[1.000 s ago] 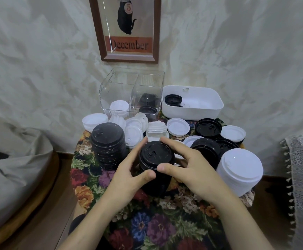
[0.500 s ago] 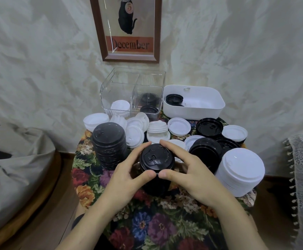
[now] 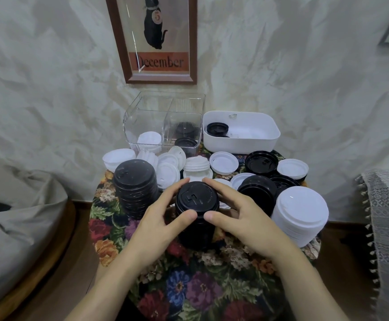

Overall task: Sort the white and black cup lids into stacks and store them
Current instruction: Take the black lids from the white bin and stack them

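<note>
Two hands are curling round the black lid stack in the middle of the table, with the left hand and right hand squeezing its sides straight. Next, I think, they are needing a steady lift to the clear box at the back edge. Since a moment ago hardly anything is changing, and both hands are still holding on.

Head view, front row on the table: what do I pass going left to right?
Black stack → left hand → held black stack → right hand → white stack.
</note>
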### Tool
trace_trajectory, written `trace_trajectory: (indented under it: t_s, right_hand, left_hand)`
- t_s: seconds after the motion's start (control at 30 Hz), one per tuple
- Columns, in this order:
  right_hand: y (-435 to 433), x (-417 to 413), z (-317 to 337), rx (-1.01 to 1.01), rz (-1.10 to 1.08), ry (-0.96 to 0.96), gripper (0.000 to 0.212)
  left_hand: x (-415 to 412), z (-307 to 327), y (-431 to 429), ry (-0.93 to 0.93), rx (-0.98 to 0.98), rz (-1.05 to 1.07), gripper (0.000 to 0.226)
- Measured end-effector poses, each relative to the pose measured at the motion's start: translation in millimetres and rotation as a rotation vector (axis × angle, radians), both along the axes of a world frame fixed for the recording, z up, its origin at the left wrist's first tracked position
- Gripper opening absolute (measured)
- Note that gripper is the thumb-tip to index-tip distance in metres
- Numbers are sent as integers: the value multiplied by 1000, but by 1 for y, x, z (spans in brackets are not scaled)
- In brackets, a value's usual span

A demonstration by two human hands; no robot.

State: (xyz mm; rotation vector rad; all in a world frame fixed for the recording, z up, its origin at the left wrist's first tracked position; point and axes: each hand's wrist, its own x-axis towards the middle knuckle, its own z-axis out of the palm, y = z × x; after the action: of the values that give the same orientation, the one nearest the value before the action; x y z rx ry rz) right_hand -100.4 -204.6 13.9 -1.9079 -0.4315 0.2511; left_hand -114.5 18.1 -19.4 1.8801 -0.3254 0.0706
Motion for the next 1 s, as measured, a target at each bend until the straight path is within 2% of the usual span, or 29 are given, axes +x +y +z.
trace_trajectory:
  t_s: [0.43,0.53,0.63,0.73,0.77,0.87,1.0]
  right_hand:
    - [-13,12,8,-77,103,45,68]
    - [-18,20,16,-216,155,11,69]
    - [-16,26,30,-394,144,-94,60]
    - [-12,36,44,-808,89,-281,51]
    - [-11,39,48,-890,83,-310,50]
    - [-7,49,55,-955,103,-297,49]
    - [-7,60,59,-917,112,-260,46]
  left_hand:
    - [0,1,-2,37,44,-4,77]
    - [0,2,-4,23,54,0,74]
    - [-2,3,-10,38,33,0,72]
    - [-4,4,-13,88,3,-14,75]
    - [-4,5,-12,104,-2,-19,77]
    - [-6,7,-5,145,8,-46,82]
    - [-8,9,1,254,-15,-90,82]
